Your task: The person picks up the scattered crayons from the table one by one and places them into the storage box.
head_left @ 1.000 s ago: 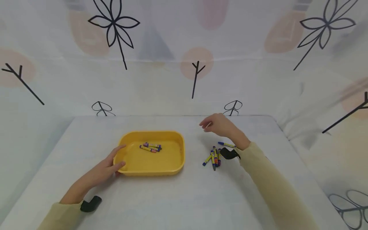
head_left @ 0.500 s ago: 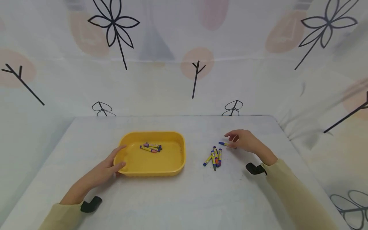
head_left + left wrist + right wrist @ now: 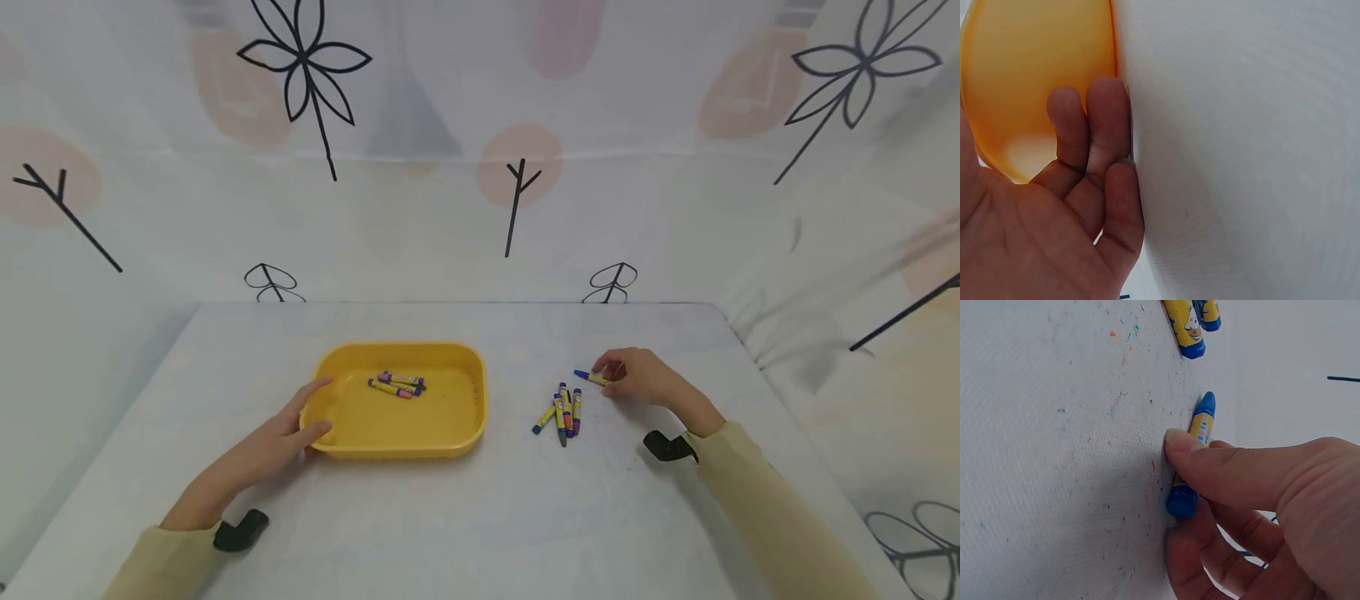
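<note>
On the right of the table, my right hand [image 3: 637, 377] pinches a blue oil pastel crayon [image 3: 1183, 501] in a yellow wrapper. The thumb lies across the crayon's wrapper, with fingers behind it, and its blue tip points away from the palm in the right wrist view. My left hand [image 3: 276, 433] holds the left end of a yellow tray [image 3: 405, 427], with thumb and index finger over the rim. Other fingers bend against the tray's outside in the left wrist view. Several crayons [image 3: 396, 383] lie inside the tray.
Several more crayons [image 3: 567, 417] are piled on the white table [image 3: 465, 533] between the tray and my right hand. Small coloured specks dot the cloth near that hand. A patterned cloth wall [image 3: 420, 225] rises behind the table's far edge.
My right hand has moved right and down from above the table to the lone blue crayon and closed its thumb and fingers on it. My left hand stays on the tray.
</note>
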Available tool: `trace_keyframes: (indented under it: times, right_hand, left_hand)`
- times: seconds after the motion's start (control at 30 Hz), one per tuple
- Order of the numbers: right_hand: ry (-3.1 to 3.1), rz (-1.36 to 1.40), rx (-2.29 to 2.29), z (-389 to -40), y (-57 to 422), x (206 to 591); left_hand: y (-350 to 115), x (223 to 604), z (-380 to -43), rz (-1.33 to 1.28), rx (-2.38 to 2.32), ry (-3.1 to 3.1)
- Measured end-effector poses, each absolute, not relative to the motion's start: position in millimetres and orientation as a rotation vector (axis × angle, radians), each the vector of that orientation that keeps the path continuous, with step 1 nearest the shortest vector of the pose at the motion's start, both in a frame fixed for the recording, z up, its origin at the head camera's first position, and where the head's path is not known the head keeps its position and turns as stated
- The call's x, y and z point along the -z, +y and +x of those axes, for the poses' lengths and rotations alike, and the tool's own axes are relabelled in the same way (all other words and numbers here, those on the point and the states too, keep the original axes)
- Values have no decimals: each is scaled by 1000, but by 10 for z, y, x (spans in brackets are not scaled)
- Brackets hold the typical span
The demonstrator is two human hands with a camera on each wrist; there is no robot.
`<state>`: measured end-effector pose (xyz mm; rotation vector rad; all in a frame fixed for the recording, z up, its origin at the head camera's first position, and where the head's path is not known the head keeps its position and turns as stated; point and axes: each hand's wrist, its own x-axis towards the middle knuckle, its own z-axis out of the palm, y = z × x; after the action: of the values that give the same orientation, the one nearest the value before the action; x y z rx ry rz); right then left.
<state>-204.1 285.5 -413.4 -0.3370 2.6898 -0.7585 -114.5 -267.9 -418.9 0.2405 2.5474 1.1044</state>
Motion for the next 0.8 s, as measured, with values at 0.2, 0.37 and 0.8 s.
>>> trace_keyframes:
  times: [0.2, 0.37, 0.8]
  right_hand:
    - [2700, -374, 751, -2017, 2860, 4105]
    - [2705, -405, 743, -2015, 2869, 4091]
    - [2784, -463, 739, -1950, 2764, 4014]
  left_hand:
    - [-2675, 4180, -1154, 247, -1103, 2550]
    - [-2678, 4181, -1146, 253, -1112, 2542]
    - [-2680, 4181, -1141, 265, -1116, 2551]
